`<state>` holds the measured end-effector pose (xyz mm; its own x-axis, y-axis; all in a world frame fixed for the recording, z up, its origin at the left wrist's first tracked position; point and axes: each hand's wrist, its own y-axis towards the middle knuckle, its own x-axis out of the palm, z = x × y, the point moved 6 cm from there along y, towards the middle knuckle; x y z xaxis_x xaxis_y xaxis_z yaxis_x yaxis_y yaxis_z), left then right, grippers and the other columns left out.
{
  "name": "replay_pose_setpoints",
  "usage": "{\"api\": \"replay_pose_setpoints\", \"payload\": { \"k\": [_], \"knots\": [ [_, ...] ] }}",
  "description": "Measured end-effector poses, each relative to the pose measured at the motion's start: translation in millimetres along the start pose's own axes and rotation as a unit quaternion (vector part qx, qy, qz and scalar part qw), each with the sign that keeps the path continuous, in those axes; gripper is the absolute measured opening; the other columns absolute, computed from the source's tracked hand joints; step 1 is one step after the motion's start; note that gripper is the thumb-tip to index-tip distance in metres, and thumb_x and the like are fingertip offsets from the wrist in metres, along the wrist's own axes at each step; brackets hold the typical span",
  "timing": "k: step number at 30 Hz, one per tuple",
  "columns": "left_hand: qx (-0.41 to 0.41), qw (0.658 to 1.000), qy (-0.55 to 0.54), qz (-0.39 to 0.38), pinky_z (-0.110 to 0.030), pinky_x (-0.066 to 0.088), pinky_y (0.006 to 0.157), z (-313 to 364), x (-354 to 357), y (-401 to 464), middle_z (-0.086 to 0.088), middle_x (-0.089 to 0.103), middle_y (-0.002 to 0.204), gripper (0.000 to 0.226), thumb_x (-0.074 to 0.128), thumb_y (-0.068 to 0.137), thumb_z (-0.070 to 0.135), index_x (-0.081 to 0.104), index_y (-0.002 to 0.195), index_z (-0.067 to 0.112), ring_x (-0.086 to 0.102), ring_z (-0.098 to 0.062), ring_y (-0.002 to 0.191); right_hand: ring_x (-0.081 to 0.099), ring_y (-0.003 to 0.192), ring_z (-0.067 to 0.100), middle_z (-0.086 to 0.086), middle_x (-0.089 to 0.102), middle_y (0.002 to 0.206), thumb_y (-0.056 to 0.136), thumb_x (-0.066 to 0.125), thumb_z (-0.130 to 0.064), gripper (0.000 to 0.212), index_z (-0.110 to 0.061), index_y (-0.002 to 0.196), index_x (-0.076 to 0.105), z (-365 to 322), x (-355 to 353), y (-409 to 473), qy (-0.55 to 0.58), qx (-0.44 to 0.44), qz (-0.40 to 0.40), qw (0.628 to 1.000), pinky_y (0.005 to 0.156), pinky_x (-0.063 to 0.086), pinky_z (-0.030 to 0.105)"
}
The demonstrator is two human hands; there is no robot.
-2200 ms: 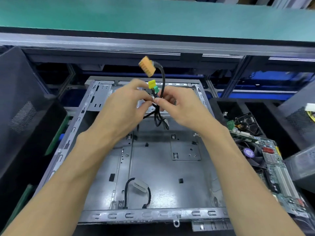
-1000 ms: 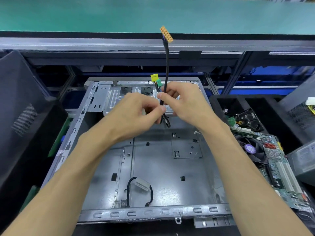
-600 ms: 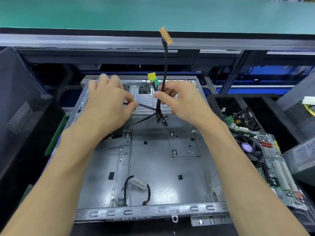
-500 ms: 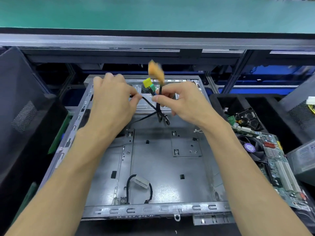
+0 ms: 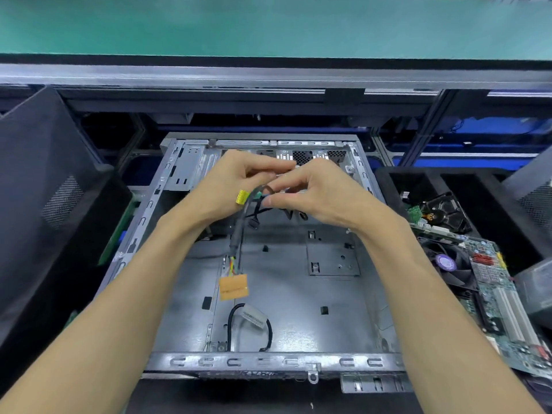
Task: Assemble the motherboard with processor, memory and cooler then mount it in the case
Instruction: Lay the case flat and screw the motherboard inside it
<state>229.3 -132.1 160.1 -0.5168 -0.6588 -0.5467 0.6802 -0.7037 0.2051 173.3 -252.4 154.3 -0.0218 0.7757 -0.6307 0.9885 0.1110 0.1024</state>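
An open grey metal case (image 5: pixel 298 297) lies flat in front of me, its floor bare of any board. Both hands meet above its far half. My left hand (image 5: pixel 236 186) and my right hand (image 5: pixel 316 195) pinch a bundle of black cables (image 5: pixel 263 198) between them. A yellow connector (image 5: pixel 242 197) sticks out by my left palm. One black lead hangs down from the bundle and ends in an orange connector (image 5: pixel 233 286) dangling over the case floor. The motherboard (image 5: pixel 501 306) with its cooler fan (image 5: pixel 445 262) lies to the right of the case.
A short black cable with a white label (image 5: pixel 254 316) loops at the case's near edge. A black tray (image 5: pixel 433 201) at the right holds a drive and small parts. Dark case panels (image 5: pixel 44 210) lean at the left. A green-topped bench (image 5: pixel 268 25) runs across the back.
The orange connector has swung from high above my hands down to hang below them. My left hand has come back from the left to meet my right hand on the cables.
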Motion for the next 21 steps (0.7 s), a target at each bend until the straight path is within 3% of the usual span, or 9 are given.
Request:
{"api": "replay_pose_setpoints", "payload": {
  "k": [2, 4, 5, 7, 10, 16, 18, 21],
  "knots": [
    [-0.014, 1.000, -0.024, 0.012, -0.027, 0.053, 0.097, 0.4, -4.6, 0.4, -0.003, 0.072, 0.115, 0.040, 0.050, 0.094, -0.015, 0.064, 0.128, 0.002, 0.068, -0.006, 0.107, 0.068, 0.077, 0.014, -0.010, 0.076, 0.086, 0.086, 0.078, -0.036, 0.012, -0.032, 0.096, 0.081, 3.2, -7.3, 0.9, -0.019, 0.004, 0.029, 0.999, 0.080, 0.055, 0.034],
    [-0.019, 0.998, -0.018, 0.057, -0.029, 0.052, 0.099, -1.7, -14.6, 1.1, -0.008, 0.071, 0.117, 0.038, 0.052, 0.091, -0.015, 0.066, 0.123, 0.001, 0.068, -0.011, 0.108, 0.058, 0.064, -0.001, -0.024, 0.072, 0.084, 0.089, 0.076, -0.033, 0.013, -0.027, 0.099, 0.082, 4.8, -15.2, 1.5, -0.027, -0.009, 0.071, 0.997, 0.067, 0.045, 0.011],
    [-0.018, 0.997, 0.022, 0.075, -0.029, 0.053, 0.096, -2.0, -18.2, 1.4, -0.007, 0.070, 0.114, 0.035, 0.055, 0.089, -0.013, 0.067, 0.118, 0.002, 0.067, -0.012, 0.105, 0.053, 0.060, -0.004, -0.024, 0.072, 0.083, 0.090, 0.075, -0.030, 0.013, -0.023, 0.098, 0.082, 4.6, -19.7, 1.2, -0.027, -0.013, 0.097, 0.995, 0.062, 0.039, 0.007],
    [-0.024, 0.995, 0.082, 0.056, -0.031, 0.053, 0.084, -4.0, -16.0, 0.7, -0.004, 0.067, 0.105, 0.027, 0.065, 0.086, -0.004, 0.068, 0.108, 0.011, 0.065, -0.012, 0.092, 0.045, 0.053, 0.003, -0.004, 0.071, 0.072, 0.090, 0.074, -0.029, 0.012, -0.019, 0.089, 0.081, 6.6, -26.0, -0.2, -0.027, -0.006, 0.140, 0.990, 0.055, 0.034, 0.012],
    [-0.053, 0.998, 0.014, -0.010, -0.028, 0.051, 0.072, -4.8, 2.2, -0.3, -0.002, 0.071, 0.090, 0.017, 0.079, 0.084, 0.018, 0.070, 0.098, 0.022, 0.061, -0.014, 0.074, 0.045, 0.058, 0.024, 0.015, 0.067, 0.069, 0.091, 0.072, -0.036, 0.016, -0.024, 0.086, 0.081, 11.1, -29.0, -0.1, -0.054, 0.024, 0.165, 0.985, 0.055, 0.038, 0.031],
    [-0.107, 0.989, -0.076, 0.065, -0.027, 0.047, 0.052, -11.6, 15.3, 2.6, -0.001, 0.069, 0.068, 0.013, 0.082, 0.080, 0.030, 0.076, 0.085, 0.020, 0.055, -0.011, 0.058, 0.067, 0.075, 0.027, 0.010, 0.075, 0.076, 0.092, 0.071, -0.035, 0.019, -0.020, 0.089, 0.082, 7.1, -29.2, -2.3, -0.063, 0.037, 0.169, 0.983, 0.068, 0.054, 0.043],
    [-0.120, 0.986, -0.074, 0.090, -0.025, 0.042, 0.051, -14.8, 16.5, 3.3, 0.004, 0.062, 0.061, 0.016, 0.082, 0.080, 0.032, 0.075, 0.081, 0.018, 0.049, -0.010, 0.054, 0.065, 0.067, 0.017, 0.002, 0.072, 0.068, 0.092, 0.070, -0.038, 0.024, -0.019, 0.081, 0.080, 4.9, -29.6, -2.5, -0.078, 0.041, 0.164, 0.982, 0.064, 0.052, 0.037],
    [-0.110, 0.986, -0.019, 0.126, -0.024, 0.038, 0.048, -12.3, 16.8, 3.2, 0.006, 0.055, 0.051, 0.022, 0.077, 0.085, 0.031, 0.072, 0.074, 0.013, 0.043, -0.008, 0.047, 0.054, 0.055, 0.003, -0.010, 0.060, 0.052, 0.094, 0.064, -0.047, 0.034, -0.030, 0.066, 0.069, -0.1, -31.6, -2.8, -0.091, 0.052, 0.191, 0.976, 0.051, 0.037, 0.015]
  ]
}}
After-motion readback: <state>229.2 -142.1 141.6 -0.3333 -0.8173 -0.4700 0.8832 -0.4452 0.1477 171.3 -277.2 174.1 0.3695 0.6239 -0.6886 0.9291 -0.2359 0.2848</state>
